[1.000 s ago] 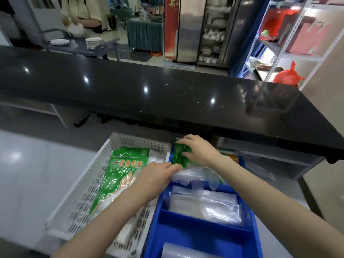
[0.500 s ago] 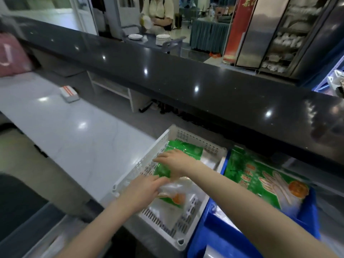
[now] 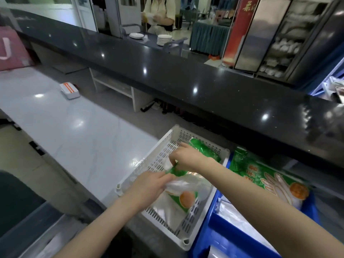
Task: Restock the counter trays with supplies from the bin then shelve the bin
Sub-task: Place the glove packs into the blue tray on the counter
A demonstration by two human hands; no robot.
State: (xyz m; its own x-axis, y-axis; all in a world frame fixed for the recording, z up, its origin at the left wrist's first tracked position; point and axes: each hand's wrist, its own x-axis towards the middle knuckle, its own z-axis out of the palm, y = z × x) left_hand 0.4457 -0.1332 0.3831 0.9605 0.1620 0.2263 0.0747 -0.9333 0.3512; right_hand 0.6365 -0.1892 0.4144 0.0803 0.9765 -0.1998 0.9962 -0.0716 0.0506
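From the head camera we see both hands over the white tray (image 3: 163,144), which stands on the counter (image 3: 78,138) just left of the blue bin (image 3: 219,237). Our left hand (image 3: 149,185) pinches the clear edge of a green glove pack (image 3: 183,196) lying in the tray. Our right hand (image 3: 186,157) pinches the same pack's green top. A second pack (image 3: 268,177) lies in the bin.

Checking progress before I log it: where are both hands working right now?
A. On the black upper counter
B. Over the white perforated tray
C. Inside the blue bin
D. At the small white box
B: the left hand and right hand grip a green glove packet over the white perforated tray.
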